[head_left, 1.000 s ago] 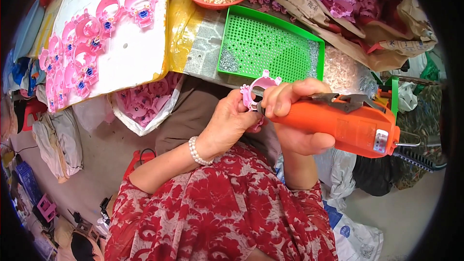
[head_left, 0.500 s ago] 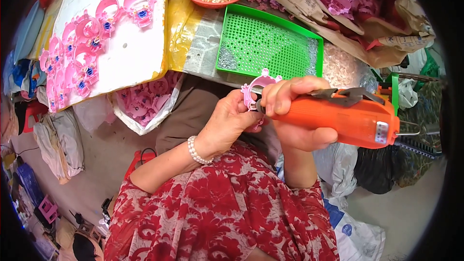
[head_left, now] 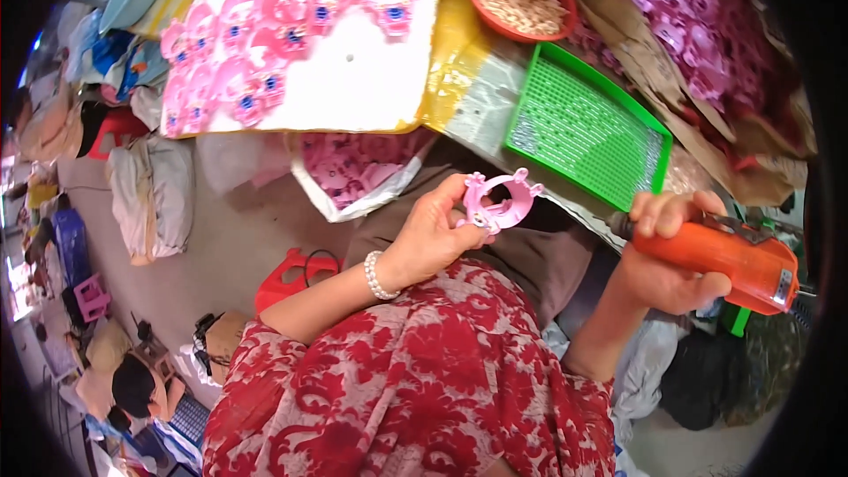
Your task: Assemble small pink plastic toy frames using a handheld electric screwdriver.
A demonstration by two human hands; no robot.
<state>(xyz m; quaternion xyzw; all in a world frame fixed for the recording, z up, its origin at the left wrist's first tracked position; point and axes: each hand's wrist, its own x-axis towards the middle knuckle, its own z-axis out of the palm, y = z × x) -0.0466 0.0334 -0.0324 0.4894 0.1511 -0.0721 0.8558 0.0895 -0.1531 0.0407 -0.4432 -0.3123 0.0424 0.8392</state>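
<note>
My left hand (head_left: 435, 228), with a pearl bracelet at the wrist, pinches a pink plastic ring-shaped part (head_left: 519, 205) with small knobs on its rim. The part is held up in front of my lap. Off to the right, my right hand (head_left: 670, 267) is wrapped round an orange electric screwdriver (head_left: 726, 258). Its dark tip points left and stands apart from the pink part. Beyond my hands lies a green perforated tray (head_left: 579, 128), with small silvery screws gathered at its left and right ends.
At the far left, a white board (head_left: 371, 93) bears several pink parts with blue pieces. A white-rimmed bag (head_left: 340, 212) of pink parts is below it. A red bowl (head_left: 566, 7) holds pale small pieces. Brown paper (head_left: 654, 62) borders a pink heap (head_left: 707, 44). A red stool (head_left: 291, 278) stands at left.
The screwdriver has come away from the pink part and moved right with my right hand. My left hand still holds the part, now turned to show its ring. The whole view has shifted.
</note>
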